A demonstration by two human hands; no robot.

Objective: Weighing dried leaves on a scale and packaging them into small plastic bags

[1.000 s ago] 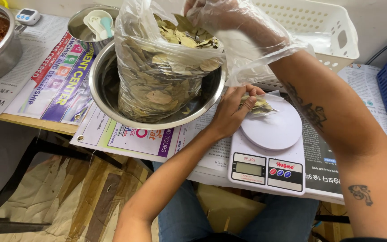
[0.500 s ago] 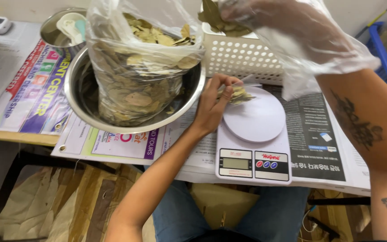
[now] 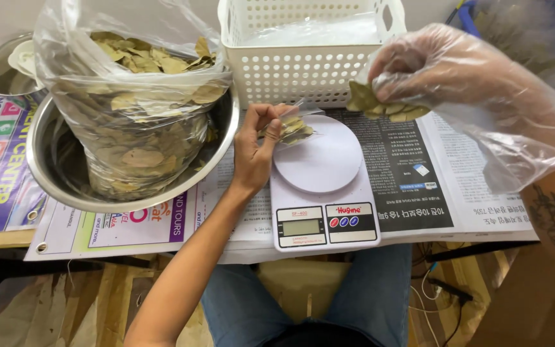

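Overhead, gloved right hand (image 3: 448, 67) fingers clutch leaves (image 3: 380, 106); left hand (image 3: 255, 148) pinches small bag (image 3: 293, 128) at scale (image 3: 322, 186) edge.

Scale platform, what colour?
White: the round platform of the kitchen scale shows plainly in the head view, bare beside the left hand.

Bright, even daylight-like light fills the view, with no hard shadows; only a soft shade lies under the round steel mixing bowl (image 3: 130, 193) and beneath the tabletop edge in front of it. Glare streaks the clear plastic bag of dried leaves (image 3: 133, 109) standing in that bowl, and a pale sheen sits on the bowl's rim. To the right of the bowl, the right hand in a loose clear plastic glove (image 3: 457, 77) is smeared by motion blur, worst toward the frame edge. The white digital kitchen scale (image 3: 322, 186) beside the bowl is sharp. Wide-angle bending bows the corners.
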